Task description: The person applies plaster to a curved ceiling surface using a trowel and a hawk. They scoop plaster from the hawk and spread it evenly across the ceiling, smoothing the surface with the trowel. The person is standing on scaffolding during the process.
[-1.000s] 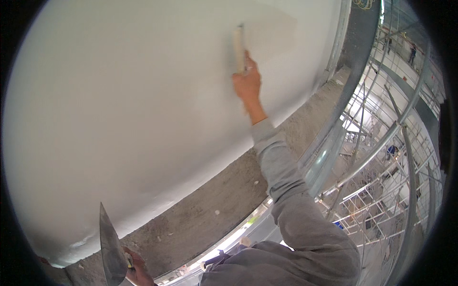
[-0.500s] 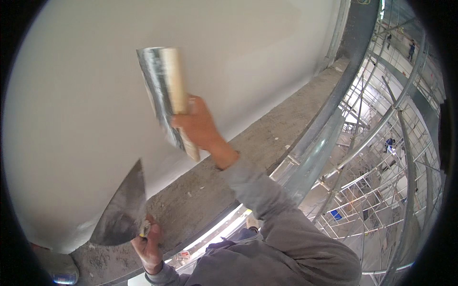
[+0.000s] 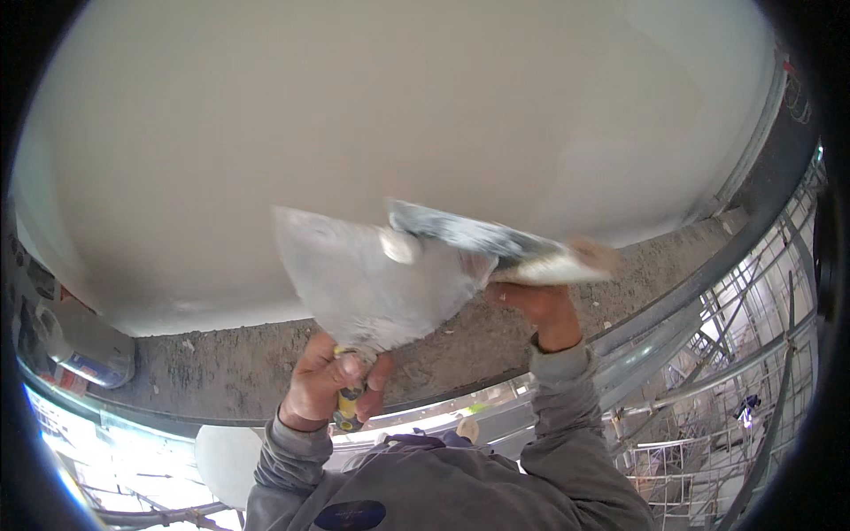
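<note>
My left hand (image 3: pixel 312 382) is closed round the yellow and dark handle of a wide putty knife (image 3: pixel 359 279), its broad blade pointing up and away from me. My right hand (image 3: pixel 542 311) grips a long finishing trowel (image 3: pixel 465 232) by its pale handle. The trowel's blade, streaked with white, meets or overlaps the right part of the putty knife's blade; motion blur hides the exact contact. A small white lump of filler (image 3: pixel 400 246) shows at the trowel's left end, over the putty knife. Behind both tools stands a smooth pale wall (image 3: pixel 398 106).
A rough grey ledge (image 3: pixel 212 376) runs along the wall's foot. On its left end stands a translucent plastic bucket (image 3: pixel 87 343). A dark metal edge borders the ledge, with scaffolding (image 3: pixel 699 451) far below on the right and a person (image 3: pixel 748 409) down there.
My right hand has brought the trowel down from the wall and turned it from upright to nearly level, onto the putty knife. The putty knife has risen and tilted right. The view has turned.
</note>
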A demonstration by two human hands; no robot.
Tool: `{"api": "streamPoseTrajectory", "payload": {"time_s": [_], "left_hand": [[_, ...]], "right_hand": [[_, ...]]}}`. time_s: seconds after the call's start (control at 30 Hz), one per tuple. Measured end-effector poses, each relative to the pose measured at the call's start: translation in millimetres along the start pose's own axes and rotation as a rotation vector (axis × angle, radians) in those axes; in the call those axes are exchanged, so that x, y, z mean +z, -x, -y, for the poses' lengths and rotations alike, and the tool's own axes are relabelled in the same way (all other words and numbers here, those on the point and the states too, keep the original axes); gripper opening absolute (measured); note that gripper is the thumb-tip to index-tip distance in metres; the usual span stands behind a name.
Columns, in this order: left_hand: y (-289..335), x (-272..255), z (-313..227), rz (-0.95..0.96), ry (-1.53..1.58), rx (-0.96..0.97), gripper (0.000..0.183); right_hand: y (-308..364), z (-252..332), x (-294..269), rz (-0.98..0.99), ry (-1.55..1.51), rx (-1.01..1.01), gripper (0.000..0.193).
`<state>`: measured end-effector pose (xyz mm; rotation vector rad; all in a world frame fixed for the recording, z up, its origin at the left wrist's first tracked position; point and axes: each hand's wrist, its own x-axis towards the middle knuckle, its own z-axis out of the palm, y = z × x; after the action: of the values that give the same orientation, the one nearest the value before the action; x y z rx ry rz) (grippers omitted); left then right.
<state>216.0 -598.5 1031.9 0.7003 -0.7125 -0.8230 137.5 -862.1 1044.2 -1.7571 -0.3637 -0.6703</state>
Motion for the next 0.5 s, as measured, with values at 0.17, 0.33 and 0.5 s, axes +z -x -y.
{"api": "streamPoseTrajectory", "payload": {"time_s": [0.17,0.33,0.5], "left_hand": [[-38.3,2.0,-2.5,-0.012,-0.802,0.367,0.025],[-121.1,28.9,22.8,0.06,-1.654,0.672,0.071],[-137.3,38.3,38.4,-0.028,-1.818,0.562,0.072]], "right_hand": [[4.4,5.6,-34.7,-0.457,-0.426,0.355,0.03],[-0.3,15.7,-55.1,-0.454,-0.829,0.666,0.024],[25.2,12.3,-111.8,-0.655,-0.826,0.555,0.012]]}}
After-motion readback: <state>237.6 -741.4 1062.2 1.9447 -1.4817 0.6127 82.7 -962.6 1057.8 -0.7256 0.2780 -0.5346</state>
